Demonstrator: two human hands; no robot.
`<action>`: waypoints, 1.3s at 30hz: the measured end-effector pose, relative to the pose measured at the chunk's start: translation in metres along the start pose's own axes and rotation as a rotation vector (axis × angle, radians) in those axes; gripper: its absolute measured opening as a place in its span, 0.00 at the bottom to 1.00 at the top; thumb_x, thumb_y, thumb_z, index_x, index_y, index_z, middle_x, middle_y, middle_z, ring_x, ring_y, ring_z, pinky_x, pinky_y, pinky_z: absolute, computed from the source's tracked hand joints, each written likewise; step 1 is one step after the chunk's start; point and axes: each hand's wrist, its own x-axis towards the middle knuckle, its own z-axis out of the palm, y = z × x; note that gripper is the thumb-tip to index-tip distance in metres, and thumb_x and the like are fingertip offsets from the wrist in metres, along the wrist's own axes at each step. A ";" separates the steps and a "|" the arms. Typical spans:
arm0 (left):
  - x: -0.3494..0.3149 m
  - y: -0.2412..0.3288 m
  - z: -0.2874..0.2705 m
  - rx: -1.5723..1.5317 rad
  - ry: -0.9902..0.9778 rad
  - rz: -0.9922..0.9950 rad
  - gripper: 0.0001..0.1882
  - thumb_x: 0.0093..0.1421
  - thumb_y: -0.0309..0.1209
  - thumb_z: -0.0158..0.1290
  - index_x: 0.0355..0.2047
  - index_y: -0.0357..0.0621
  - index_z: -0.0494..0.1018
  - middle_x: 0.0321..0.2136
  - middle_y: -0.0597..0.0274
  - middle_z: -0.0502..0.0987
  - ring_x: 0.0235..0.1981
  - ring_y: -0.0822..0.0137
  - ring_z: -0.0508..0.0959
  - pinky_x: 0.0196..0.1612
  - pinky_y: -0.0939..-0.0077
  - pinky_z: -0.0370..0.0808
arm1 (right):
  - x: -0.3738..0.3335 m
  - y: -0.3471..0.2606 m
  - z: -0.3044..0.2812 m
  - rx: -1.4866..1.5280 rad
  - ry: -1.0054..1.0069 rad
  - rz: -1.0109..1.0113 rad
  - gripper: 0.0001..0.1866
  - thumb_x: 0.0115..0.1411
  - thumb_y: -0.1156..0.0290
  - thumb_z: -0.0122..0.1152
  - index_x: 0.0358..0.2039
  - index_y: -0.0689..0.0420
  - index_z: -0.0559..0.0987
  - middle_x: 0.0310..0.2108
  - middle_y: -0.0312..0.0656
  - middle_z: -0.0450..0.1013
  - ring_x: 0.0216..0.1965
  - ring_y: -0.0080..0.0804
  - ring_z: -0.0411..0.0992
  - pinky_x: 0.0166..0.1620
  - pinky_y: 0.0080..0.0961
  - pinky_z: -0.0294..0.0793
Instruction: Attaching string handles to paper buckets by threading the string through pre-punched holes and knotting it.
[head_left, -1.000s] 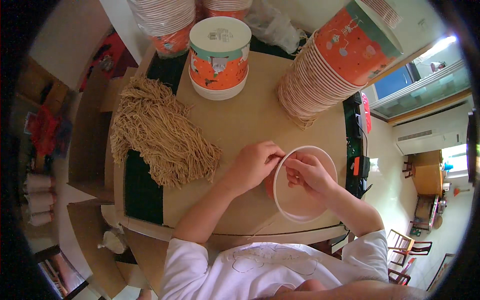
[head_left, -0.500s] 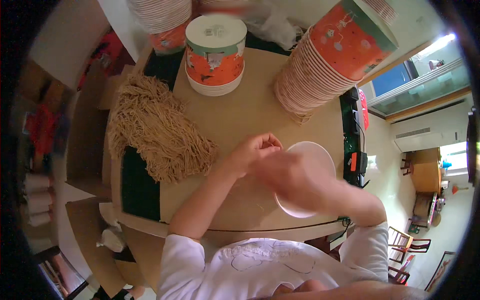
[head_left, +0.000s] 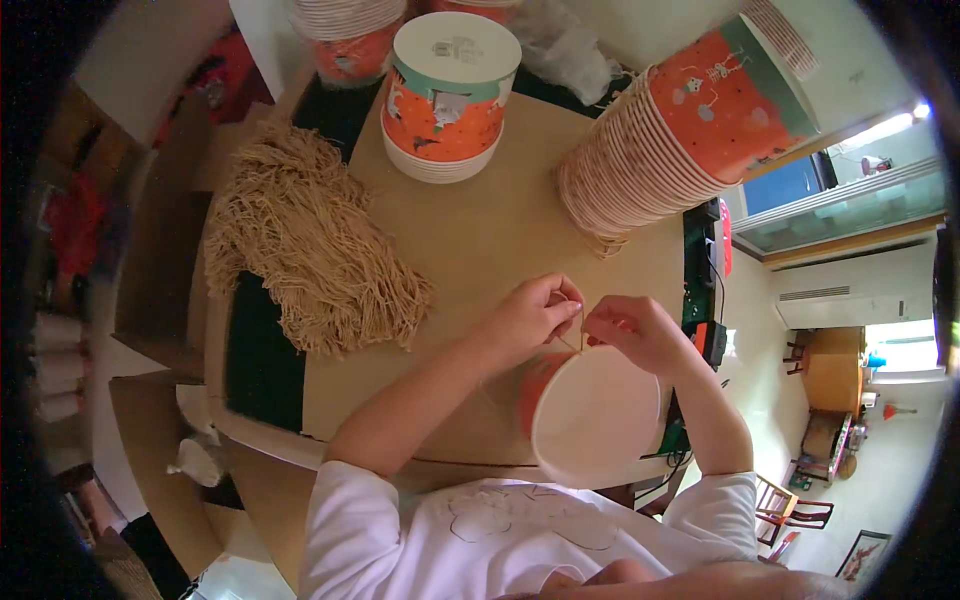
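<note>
**Fingers (head_left: 562, 312) of the left hand (head_left: 533, 318) pinched together on a thin tan cord (head_left: 582, 333), at the rim of a round orange paper bucket with a white lining (head_left: 598, 420)**

Close beside, on the right: right hand (head_left: 645, 328), fingers curled together at the cord; whether clamped on it, impossible to tell. Just below both hands: the bucket, tilted, white mouth toward the viewer, orange outer wall visible at its left, near the front edge of the dark green table (head_left: 262, 350) and directly before a white printed shirt (head_left: 500, 525). Across most of the tabletop: flat brown cardboard sheet (head_left: 480, 230). To the left, partly over cardboard and partly over green: large shaggy bundle of tan cords (head_left: 320, 250). Toward the far side: short stack of orange-and-green printed paper buckets (head_left: 447, 125), upside down, white base upward. Farther right: tall nested stack of similar buckets (head_left: 665, 150), pale rims closely layered. Behind, between these two stacks: crumpled clear plastic bag (head_left: 568, 50).
</note>
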 end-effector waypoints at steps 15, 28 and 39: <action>0.006 -0.019 0.020 0.016 0.082 0.062 0.06 0.58 0.29 0.51 0.33 0.41 0.69 0.19 0.70 0.69 0.18 0.81 0.66 0.19 0.85 0.63 | 0.001 0.030 0.006 0.578 0.139 0.001 0.03 0.56 0.76 0.55 0.29 0.62 0.74 0.25 0.34 0.70 0.26 0.17 0.66 0.30 0.15 0.67; -0.001 -0.013 0.027 0.410 0.154 0.123 0.08 0.53 0.28 0.55 0.23 0.36 0.72 0.16 0.62 0.74 0.18 0.77 0.72 0.23 0.80 0.69 | 0.000 0.017 -0.015 0.192 0.231 -0.310 0.13 0.52 0.79 0.58 0.40 0.59 0.72 0.31 0.37 0.70 0.33 0.25 0.69 0.40 0.21 0.69; -0.004 -0.006 0.028 0.420 0.138 0.172 0.07 0.53 0.27 0.55 0.25 0.35 0.71 0.18 0.58 0.76 0.20 0.74 0.74 0.25 0.77 0.71 | -0.001 0.023 -0.027 -0.147 0.149 -0.396 0.03 0.53 0.76 0.58 0.28 0.61 0.76 0.25 0.43 0.70 0.27 0.35 0.70 0.31 0.25 0.70</action>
